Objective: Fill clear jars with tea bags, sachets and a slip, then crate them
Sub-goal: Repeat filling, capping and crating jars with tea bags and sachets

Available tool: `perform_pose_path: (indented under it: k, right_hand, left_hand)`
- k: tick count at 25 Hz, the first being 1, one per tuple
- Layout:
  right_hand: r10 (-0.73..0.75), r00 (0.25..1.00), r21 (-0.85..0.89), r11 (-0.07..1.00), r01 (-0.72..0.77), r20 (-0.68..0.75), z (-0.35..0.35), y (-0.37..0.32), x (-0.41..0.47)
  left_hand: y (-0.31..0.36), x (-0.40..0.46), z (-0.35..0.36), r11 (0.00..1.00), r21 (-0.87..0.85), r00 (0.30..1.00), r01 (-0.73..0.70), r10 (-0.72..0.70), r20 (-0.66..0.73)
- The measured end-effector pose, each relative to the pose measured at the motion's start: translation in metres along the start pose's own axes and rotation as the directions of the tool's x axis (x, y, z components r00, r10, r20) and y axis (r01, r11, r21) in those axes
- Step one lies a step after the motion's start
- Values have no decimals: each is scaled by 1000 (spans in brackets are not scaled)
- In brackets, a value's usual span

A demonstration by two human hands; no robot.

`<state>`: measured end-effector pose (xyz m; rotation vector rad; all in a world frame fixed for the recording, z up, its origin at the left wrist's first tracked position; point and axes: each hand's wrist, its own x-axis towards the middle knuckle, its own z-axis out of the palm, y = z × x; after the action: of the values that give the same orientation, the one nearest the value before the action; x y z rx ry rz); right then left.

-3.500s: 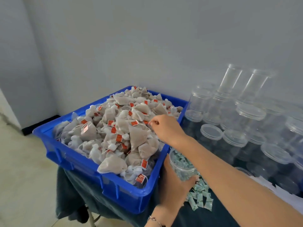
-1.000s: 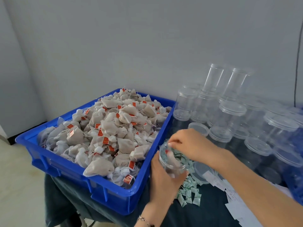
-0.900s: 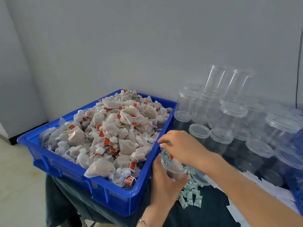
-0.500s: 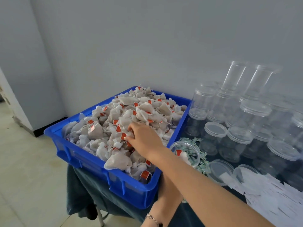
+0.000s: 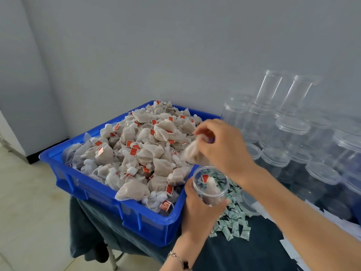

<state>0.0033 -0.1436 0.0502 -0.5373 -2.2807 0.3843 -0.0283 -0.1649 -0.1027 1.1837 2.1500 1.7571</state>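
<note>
Tea bag of beige mesh hung pinched in the right hand above the blue plastic crate, just beside the open clear plastic jar the left hand gripped. Lowering it squarely through the mouth, tag tucked, would likely keep strings from snagging the rim.

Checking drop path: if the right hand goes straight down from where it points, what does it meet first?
Most likely the open jar in the left hand. The right hand holds a tea bag above and slightly left of its mouth; depth is unclear.
</note>
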Motion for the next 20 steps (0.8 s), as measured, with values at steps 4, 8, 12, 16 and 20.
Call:
perform_pose_path:
  k: [4,8,12,16,20]
  right_hand:
    - [172,910,-252,965,-78,378,-18,21,-26]
    - [169,903,-218,972,-87,395,6,24,-22]
    - [77,890,-152,988,-9,450,57,13,10]
    - [144,789,-308,949,60,597,93,23,24]
    - [107,838,-295,953,66,534,97,29,14]
  left_hand:
    - [-31,-27,-11,988,-132,997,76,-78,-7]
    - [-19,-26,-15,979,-164,991,123,-113,67]
    - [-17,-28,-24,971,-161,977,175,-150,154]
    - [-11,-27,-31,988,-97,984,118,-103,147]
    - [-14,-27,-29,994,-19,984,111,-108,143]
